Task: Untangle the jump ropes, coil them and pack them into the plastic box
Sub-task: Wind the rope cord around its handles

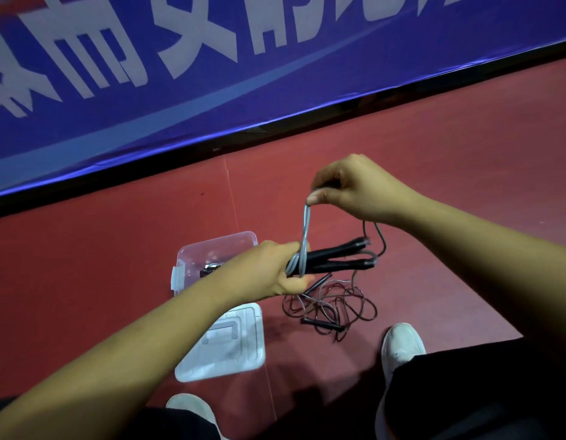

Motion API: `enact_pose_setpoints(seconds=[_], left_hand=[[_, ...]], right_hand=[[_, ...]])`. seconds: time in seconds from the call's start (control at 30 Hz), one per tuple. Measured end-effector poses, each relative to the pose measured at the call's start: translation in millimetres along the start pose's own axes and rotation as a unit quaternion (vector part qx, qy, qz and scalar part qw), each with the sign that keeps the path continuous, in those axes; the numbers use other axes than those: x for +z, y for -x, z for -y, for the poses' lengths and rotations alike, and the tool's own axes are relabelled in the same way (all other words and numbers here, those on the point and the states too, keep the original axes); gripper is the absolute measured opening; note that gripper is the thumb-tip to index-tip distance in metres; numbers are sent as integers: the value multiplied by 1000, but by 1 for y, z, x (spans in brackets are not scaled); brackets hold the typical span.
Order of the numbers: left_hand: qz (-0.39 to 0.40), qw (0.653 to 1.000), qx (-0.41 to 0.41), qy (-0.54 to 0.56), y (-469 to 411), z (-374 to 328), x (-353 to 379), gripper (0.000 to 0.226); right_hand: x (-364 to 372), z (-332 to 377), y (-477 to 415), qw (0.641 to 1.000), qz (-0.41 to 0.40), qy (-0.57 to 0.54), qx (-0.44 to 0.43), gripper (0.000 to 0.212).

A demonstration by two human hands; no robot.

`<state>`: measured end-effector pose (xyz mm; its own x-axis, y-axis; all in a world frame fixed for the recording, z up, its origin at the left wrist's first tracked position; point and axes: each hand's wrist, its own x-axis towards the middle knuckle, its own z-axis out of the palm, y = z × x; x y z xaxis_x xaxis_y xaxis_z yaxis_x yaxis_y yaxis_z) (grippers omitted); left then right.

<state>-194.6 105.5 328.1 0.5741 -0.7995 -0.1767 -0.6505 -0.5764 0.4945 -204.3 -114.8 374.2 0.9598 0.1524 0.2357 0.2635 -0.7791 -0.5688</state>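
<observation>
Head camera is looking down at two hands working above a red floor (465,173). The right hand (357,188) is pinching the top of a grey rope (306,230) between thumb and forefinger, its fingers (317,196) closed tight on the loop and the others curling in behind. The loop is running straight down to the left hand (272,274). That hand is gripping a bundle of black handles (338,258), its fingers (296,282) wrapping round the near ends, with turns of the grey rope lying against them. The handles are sticking out to the right, splaying apart at their far ends, and a thin dark cord is trailing from them up toward the right wrist.

Below the hands, a tangle of dark rope (342,304) is lying loose on the floor, with two more slim black handles in it, one (321,324) at its near edge and one (318,282) just under the left hand.

To the left of the tangle, the clear plastic box (218,246) is standing open, partly hidden by the left forearm. Something dark with a shiny part (211,268) is sitting inside; what it is cannot be told. The lid (224,344) is lying flat just nearer the person.

White shoes (402,344) are showing at the floor's near edge, and a blue banner (211,74) is running along its far edge.
</observation>
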Motion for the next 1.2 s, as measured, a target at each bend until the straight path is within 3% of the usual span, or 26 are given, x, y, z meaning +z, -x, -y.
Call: enact_pose_setpoints(seconds=[0.07,0.2,0.3,0.43,0.73,0.87,0.97,1.03,1.1,1.2], left_hand=[[-19,998,20,49,3,-4,-5,19],[-103,982,32,153,10,-13,-24,24],[-193,952,11,236,11,-6,-34,28],[-209,900,22,381,7,5,-43,57],[-211,898,-49,383,5,29,-57,16],[-264,905,-102,316,0,43,-60,23],[-282,919,-139,238,0,56,-62,29],[-279,942,-162,94,2,60,-60,24],[-268,941,-179,-98,3,56,-54,26],[-231,933,-196,-193,-1,45,-41,28]], right_hand=[[0,-7,1,999,14,-22,23,16],[3,-18,8,972,79,-209,77,8],[8,-22,14,959,141,-221,112,27],[15,-22,16,932,174,-285,144,20],[10,-8,20,945,187,-247,104,27],[8,-5,19,949,198,-223,102,17],[11,0,20,968,196,-142,72,8],[12,6,20,980,171,-93,30,11],[13,16,19,988,138,-64,-15,19],[15,32,17,990,110,-19,-86,21]])
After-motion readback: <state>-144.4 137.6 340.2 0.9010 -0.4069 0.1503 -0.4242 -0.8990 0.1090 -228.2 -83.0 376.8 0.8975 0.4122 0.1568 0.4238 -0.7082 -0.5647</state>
